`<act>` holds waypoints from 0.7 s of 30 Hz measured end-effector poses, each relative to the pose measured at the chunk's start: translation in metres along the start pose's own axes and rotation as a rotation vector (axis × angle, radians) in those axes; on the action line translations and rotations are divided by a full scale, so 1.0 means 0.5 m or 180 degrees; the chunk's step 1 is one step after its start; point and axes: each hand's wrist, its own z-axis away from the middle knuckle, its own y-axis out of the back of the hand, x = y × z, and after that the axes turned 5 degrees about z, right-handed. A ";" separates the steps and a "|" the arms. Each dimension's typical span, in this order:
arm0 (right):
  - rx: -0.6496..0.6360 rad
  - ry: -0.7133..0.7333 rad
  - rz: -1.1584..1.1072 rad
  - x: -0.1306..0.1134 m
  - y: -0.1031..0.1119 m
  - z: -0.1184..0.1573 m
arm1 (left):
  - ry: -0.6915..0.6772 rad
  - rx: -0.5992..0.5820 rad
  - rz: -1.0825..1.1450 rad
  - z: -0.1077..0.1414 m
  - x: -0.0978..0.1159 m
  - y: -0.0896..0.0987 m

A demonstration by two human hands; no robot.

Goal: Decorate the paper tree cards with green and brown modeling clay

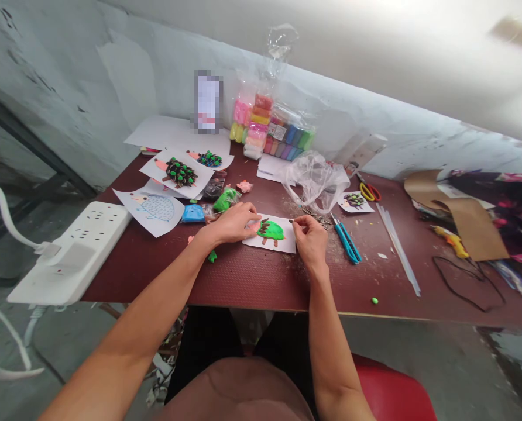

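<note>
A white card (282, 246) lies in front of me. On it is a green clay hedgehog (272, 230) with brown feet, a pinkish head and a row of dark brown spikes at its left side. My left hand (237, 222) lies palm down over the card's left edge, fingers stretched and pressing it, partly covering the head. At the card's right edge my right hand (309, 234) is pinched on a small dark sliver (291, 221), similar in colour to the spikes. Packs of green clay (226, 200) and blue clay (193, 213) sit beyond my left hand.
Finished hedgehog cards (177, 169) and a hedgehog drawing (155, 207) lie at left, near a white power strip (74, 251). Bagged coloured clay (272, 126) stands at the wall. Blue-handled tweezers (347, 241), scissors (370, 191), glue sticks (399, 251) and a glue gun (452, 241) lie at right.
</note>
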 end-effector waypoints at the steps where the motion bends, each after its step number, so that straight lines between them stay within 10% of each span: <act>1: -0.0001 -0.0004 0.0007 -0.001 -0.001 0.000 | -0.0008 0.0010 0.0006 0.000 0.000 0.000; 21: -0.0135 0.0104 -0.0473 -0.001 -0.018 0.007 | 0.0009 0.0013 0.0016 0.003 0.005 0.003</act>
